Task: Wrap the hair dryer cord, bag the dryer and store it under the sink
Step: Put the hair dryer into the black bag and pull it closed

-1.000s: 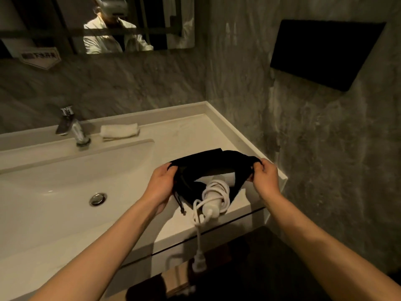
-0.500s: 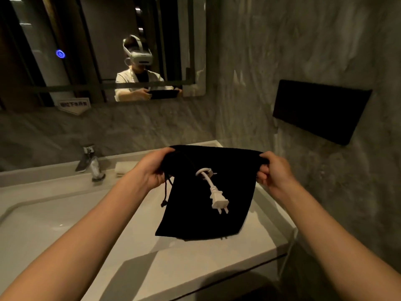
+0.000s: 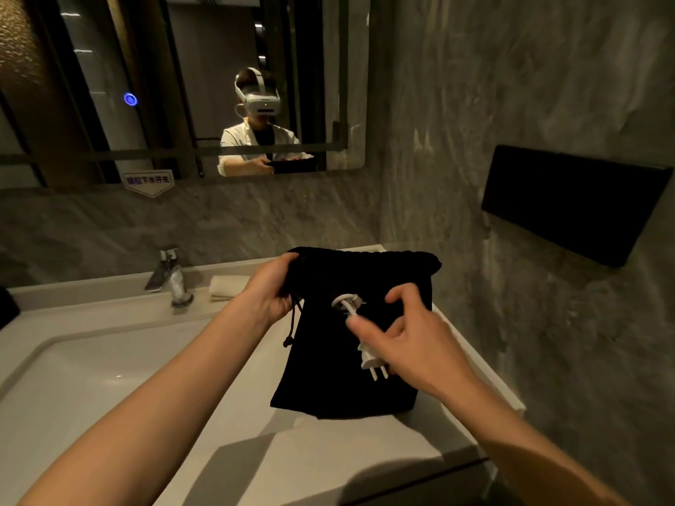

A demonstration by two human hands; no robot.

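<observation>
A black drawstring bag (image 3: 328, 381) hangs in the air above the white counter (image 3: 299, 458), right of the basin. My left hand (image 3: 268, 292) grips the bag's top left corner. A short loop of white cord (image 3: 345, 303) sticks out through the bag's front, and its white plug (image 3: 370, 361) dangles below. My right hand (image 3: 405, 345) is in front of the bag with fingers spread, thumb at the cord just above the plug; it is blurred. The dryer itself is hidden inside the bag.
The white basin (image 3: 84, 378) lies to the left, with a chrome tap (image 3: 170, 277) and a folded white towel (image 3: 224, 286) behind it. A mirror (image 3: 182, 85) covers the back wall. A black box (image 3: 569, 206) is fixed on the marble wall at right.
The bag was lifted off the counter with the dryer inside. My right hand has let go of the bag's top right corner and come down to the dangling cord and plug.
</observation>
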